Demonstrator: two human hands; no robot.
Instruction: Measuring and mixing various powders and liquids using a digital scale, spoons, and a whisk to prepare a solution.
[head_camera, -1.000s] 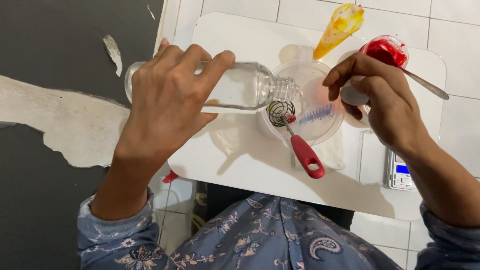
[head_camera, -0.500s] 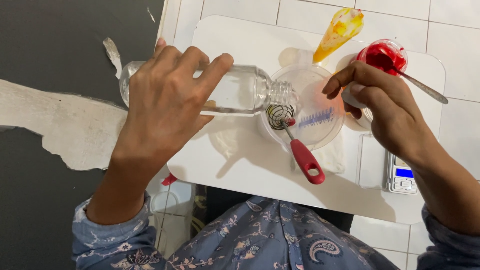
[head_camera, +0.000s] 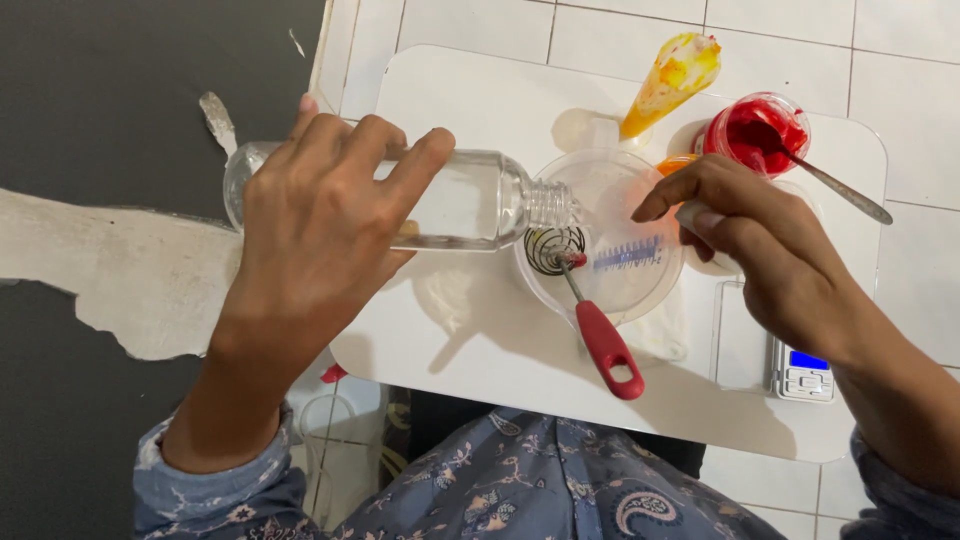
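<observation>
The person wears a long-sleeved shirt (head_camera: 560, 480) of soft blue-grey cloth, printed all over with a paisley and small flower pattern in white, pale pink and darker blue. The left sleeve (head_camera: 215, 490) is pushed up, its cuff bunched in loose folds around the forearm. The right sleeve (head_camera: 900, 500) shows only at the lower corner of the view, in the same printed cloth. Both forearms are bare below the sleeves. The left hand (head_camera: 320, 230) and the right hand (head_camera: 760, 240) are bare, with short fingernails.
</observation>
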